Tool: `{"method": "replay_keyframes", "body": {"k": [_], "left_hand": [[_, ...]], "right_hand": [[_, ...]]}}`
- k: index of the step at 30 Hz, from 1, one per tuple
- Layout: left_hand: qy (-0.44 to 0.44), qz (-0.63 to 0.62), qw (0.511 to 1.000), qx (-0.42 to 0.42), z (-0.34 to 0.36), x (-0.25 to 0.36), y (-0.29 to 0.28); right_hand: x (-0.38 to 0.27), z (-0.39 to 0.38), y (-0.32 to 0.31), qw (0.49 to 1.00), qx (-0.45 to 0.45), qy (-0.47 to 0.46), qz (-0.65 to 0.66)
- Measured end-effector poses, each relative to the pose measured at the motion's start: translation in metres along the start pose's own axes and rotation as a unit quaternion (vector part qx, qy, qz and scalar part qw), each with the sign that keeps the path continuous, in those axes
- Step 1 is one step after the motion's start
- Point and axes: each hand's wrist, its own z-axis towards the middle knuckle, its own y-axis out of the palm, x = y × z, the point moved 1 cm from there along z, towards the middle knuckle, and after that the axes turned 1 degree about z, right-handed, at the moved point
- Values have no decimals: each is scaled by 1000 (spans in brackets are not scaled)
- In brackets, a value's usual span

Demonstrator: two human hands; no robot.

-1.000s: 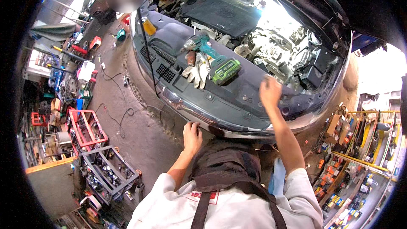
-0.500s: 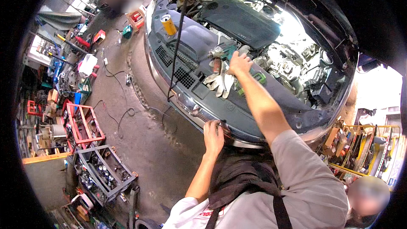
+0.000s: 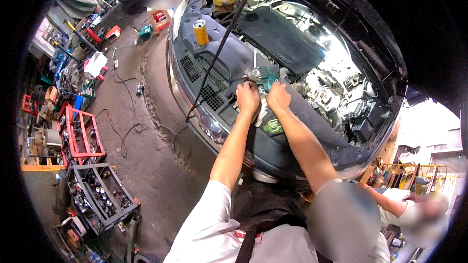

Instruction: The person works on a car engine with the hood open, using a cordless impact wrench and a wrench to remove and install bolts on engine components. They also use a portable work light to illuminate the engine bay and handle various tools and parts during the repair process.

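Observation:
Over the front cover of the open engine bay, a teal cordless power tool (image 3: 263,74) lies crosswise just beyond both hands. My right hand (image 3: 279,98) is closed at the tool's handle. My left hand (image 3: 247,98) has its fingers curled near the tool's front end; what is in them is hidden. Partly covered by my hands, a white work glove (image 3: 262,114) lies on the cover. Closer to me is a bright green slotted object (image 3: 272,127).
A yellow can (image 3: 200,32) stands on the cover, left of the black hood prop (image 3: 214,61). Cables (image 3: 127,112), a red frame (image 3: 82,139) and a grey rack of parts (image 3: 105,197) are on the floor at left. Another person's arm (image 3: 385,200) shows at right.
My left hand has moved up from the car's front edge to beside the tool. My right hand has shifted slightly nearer, and the tool has turned. Another person's arm has appeared at right.

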Motion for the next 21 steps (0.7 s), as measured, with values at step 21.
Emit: {"method": "replay_keyframes", "body": {"k": [21], "left_hand": [[-185,-154,937,-253,24,-5,6]], "right_hand": [[44,24,34,925,-179,158,297]]}}
